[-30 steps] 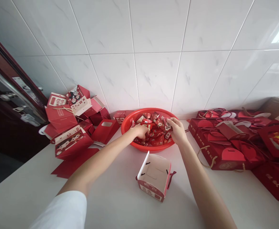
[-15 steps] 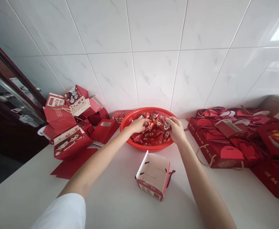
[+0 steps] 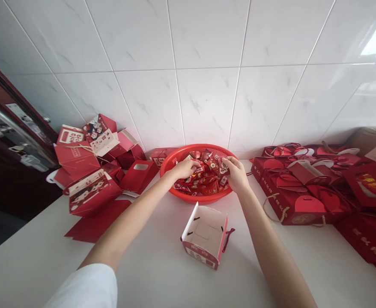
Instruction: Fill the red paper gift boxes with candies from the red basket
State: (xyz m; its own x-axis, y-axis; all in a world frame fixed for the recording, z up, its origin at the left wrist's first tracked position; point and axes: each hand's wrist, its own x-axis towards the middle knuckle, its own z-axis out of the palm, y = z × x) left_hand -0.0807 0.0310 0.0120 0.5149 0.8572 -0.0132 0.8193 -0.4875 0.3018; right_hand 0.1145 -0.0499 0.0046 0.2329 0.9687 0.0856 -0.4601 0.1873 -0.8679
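Observation:
A red plastic basket by the wall holds many small red wrapped candies. My right hand, at the basket's right side, pinches a red candy packet with pale lettering. Over the left part of the basket, my left hand reaches in with curled fingers; a small red wrapper shows at its fingertips, though whether it is gripped is partly hidden. In front of the basket stands an open red gift box, its pale inside facing up and a dark red cord at its right.
At the left lies a heap of unfolded and part-folded red boxes, near a dark door with a metal handle. Several closed red gift boxes with cord handles crowd the right side. White wall tiles rise behind the white tabletop.
My left hand's fingers have shifted slightly among the candies. My right hand keeps its pinch on the packet. The whole view has moved a little.

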